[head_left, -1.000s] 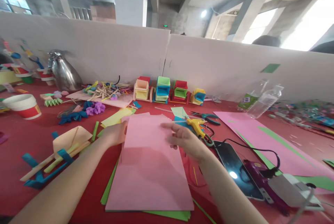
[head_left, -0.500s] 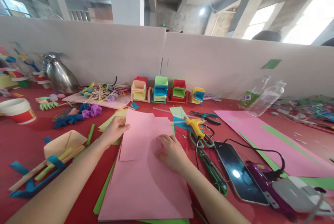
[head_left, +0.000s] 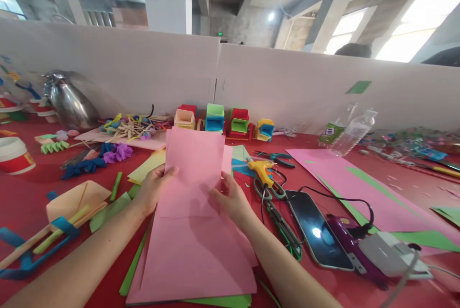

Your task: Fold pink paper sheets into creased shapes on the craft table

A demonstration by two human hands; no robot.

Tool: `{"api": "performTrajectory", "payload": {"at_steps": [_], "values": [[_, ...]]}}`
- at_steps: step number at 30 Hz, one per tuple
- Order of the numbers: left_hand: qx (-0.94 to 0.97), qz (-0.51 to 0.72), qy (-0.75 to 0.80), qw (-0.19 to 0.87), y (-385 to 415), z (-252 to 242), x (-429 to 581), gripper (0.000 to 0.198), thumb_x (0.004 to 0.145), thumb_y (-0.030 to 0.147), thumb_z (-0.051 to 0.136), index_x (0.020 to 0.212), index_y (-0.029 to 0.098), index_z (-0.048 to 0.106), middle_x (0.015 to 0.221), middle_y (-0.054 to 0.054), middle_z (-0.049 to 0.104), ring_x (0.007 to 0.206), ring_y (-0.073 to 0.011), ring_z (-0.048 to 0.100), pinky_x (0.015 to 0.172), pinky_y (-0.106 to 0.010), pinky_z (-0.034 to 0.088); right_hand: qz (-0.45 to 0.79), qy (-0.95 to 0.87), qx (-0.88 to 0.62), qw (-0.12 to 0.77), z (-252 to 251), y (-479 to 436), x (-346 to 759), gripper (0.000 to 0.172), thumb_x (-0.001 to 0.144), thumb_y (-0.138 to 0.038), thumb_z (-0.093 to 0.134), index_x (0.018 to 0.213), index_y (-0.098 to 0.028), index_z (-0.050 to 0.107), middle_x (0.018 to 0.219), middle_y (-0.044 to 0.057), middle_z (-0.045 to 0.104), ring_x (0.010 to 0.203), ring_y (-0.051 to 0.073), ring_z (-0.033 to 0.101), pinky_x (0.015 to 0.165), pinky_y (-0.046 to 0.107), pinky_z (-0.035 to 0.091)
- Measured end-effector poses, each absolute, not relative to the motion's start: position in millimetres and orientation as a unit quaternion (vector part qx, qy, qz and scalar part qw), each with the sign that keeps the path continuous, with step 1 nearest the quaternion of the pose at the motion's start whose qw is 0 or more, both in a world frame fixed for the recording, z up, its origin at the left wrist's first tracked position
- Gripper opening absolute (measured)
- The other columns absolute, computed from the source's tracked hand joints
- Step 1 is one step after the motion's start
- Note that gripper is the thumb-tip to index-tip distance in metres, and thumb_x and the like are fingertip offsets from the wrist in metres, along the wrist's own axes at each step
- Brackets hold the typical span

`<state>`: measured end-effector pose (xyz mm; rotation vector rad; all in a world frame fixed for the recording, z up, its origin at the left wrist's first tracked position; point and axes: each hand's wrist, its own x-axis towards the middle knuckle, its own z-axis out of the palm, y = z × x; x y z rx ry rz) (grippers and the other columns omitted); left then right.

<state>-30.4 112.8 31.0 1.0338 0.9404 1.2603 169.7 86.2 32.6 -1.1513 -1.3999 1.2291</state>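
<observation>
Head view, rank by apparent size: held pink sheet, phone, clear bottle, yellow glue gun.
1. pink sheet, the held one, clearly largest.
2. phone, though it lies nearer the camera than the bottle, so true order is unsure.
3. clear bottle, farther back.
4. yellow glue gun, smallest.

Bright daylight from right windows (head_left: pixel 406 35), blown out; wide-angle edge distortion.

Glue gun (head_left: pixel 261 170), scissors (head_left: pixel 273 202) and phone (head_left: pixel 316 229) lie on the red table (head_left: pixel 28 188).
</observation>
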Motion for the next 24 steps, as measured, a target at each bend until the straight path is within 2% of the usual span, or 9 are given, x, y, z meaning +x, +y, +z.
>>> {"api": "performTrajectory", "payload": {"at_steps": [5,9,13,17,20,22,24], "values": [[0.448,0.534,0.404,0.593,114,28,-29,0.034,0.066,0.041,0.067,0.089,0.017,0.061,0.077,-0.001,0.067,0.069,-0.0196,0.062,0.069,-0.034,0.048,0.542,-0.530,-0.450,0.471,36,86,165,0.026,0.070,-0.036,0.060,0.086,-0.017,0.053,0.072,0.002,0.062,0.065,0.014,0.058,0.058,0.026,0.047],[0.480,0.544,0.453,0.518,122,22,-33,0.033,0.064,0.044,0.066,0.081,0.017,0.061,0.074,0.000,0.065,0.071,-0.0171,0.060,0.068,-0.029,0.046,0.416,-0.575,-0.532,0.462,55,89,192,0.019,0.071,-0.035,0.054,0.078,-0.017,0.054,0.067,0.001,0.061,0.059,0.014,0.056,0.051,0.024,0.043],[0.495,0.530,0.500,0.473,132,14,-40,0.037,0.060,0.047,0.067,0.078,0.016,0.060,0.069,0.000,0.063,0.067,-0.0166,0.058,0.064,-0.027,0.045,0.256,-0.595,-0.630,0.429,80,87,261,0.024,0.073,-0.031,0.050,0.092,-0.017,0.055,0.081,0.005,0.064,0.070,0.018,0.059,0.058,0.028,0.044],[0.498,0.521,0.530,0.448,138,9,-47,0.044,0.057,0.050,0.065,0.083,0.016,0.058,0.069,-0.001,0.063,0.064,-0.0174,0.059,0.062,-0.028,0.046,0.068,-0.536,-0.810,0.229,84,82,324,0.037,0.070,-0.023,0.051,0.107,-0.017,0.053,0.093,0.011,0.063,0.083,0.026,0.059,0.066,0.034,0.043],[0.528,0.501,0.565,0.389,142,6,-50,0.040,0.059,0.050,0.062,0.078,0.016,0.056,0.067,-0.002,0.061,0.064,-0.0168,0.057,0.059,-0.026,0.044,0.042,-0.498,-0.862,0.088,83,78,335,0.041,0.073,-0.024,0.050,0.112,-0.013,0.051,0.103,0.017,0.060,0.096,0.031,0.056,0.072,0.040,0.043],[0.528,0.497,0.579,0.372,144,5,-52,0.038,0.061,0.048,0.060,0.080,0.015,0.055,0.070,-0.003,0.061,0.064,-0.0165,0.057,0.057,-0.025,0.043,-0.014,-0.484,-0.871,0.079,87,75,323,0.047,0.076,-0.027,0.049,0.119,-0.009,0.045,0.111,0.021,0.055,0.103,0.034,0.052,0.076,0.044,0.042],[0.522,0.499,0.589,0.364,144,5,-53,0.040,0.062,0.043,0.058,0.090,0.015,0.054,0.074,-0.003,0.061,0.064,-0.0160,0.057,0.057,-0.025,0.043,-0.096,-0.526,-0.835,0.130,94,72,301,0.052,0.078,-0.029,0.049,0.125,-0.009,0.040,0.120,0.020,0.050,0.112,0.034,0.044,0.084,0.046,0.039]]}}
